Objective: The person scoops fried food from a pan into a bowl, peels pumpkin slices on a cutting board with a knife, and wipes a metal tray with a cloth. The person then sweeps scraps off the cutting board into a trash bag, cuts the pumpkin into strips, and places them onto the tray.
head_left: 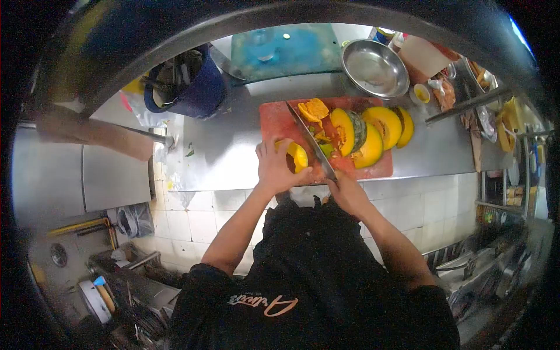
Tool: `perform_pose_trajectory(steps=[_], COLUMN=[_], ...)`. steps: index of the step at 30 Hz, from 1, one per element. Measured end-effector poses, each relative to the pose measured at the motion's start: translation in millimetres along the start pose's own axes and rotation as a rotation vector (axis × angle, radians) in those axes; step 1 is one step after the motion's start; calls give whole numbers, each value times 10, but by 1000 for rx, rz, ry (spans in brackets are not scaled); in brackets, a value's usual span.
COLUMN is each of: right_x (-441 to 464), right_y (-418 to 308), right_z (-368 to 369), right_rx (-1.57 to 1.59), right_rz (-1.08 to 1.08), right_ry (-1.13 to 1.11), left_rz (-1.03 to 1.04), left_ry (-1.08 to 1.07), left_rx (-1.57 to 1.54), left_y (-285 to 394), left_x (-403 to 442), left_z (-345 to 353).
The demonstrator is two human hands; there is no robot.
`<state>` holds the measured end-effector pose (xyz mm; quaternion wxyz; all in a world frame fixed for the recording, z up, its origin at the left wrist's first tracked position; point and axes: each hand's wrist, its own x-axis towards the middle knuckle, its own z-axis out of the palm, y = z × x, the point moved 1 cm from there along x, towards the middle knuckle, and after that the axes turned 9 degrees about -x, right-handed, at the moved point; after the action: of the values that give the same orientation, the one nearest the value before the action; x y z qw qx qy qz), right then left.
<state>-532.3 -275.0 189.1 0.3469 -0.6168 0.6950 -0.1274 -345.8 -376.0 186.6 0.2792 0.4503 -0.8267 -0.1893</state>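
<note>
My left hand (276,168) is closed around a cut piece of pumpkin (299,157) near the left side of a red cutting board (271,119). In my right hand (347,193) is the handle of a long knife (315,144). Its blade slants away to the upper left across the board, just right of the held piece. Beyond the blade lie an orange chunk of pumpkin flesh (314,109) and green and yellow scraps (326,149). Several pumpkin wedges (383,125) with orange flesh and dark green rind rest on the right half of the board.
The board lies on a steel counter (227,140). Behind it are a blue-green cutting board (291,61) and a round metal bowl (375,69). A dark blue bucket (201,87) holding utensils stands at the left. A small cup (419,93) sits at the right.
</note>
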Motion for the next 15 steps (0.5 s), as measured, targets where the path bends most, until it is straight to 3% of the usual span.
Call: perform_pose_trajectory(steps=[3,15], right_x=[-103,-241], right_y=[-46,-342], right_z=[-85,-297], right_rx=[-89,-187], right_rz=[16,-28], right_ry=[4,-101], left_rz=[191,78], left_ry=[-14,-87], left_rx=[-153,-213], left_y=[-89,-263], left_x=[32,5], left_z=[-35,168])
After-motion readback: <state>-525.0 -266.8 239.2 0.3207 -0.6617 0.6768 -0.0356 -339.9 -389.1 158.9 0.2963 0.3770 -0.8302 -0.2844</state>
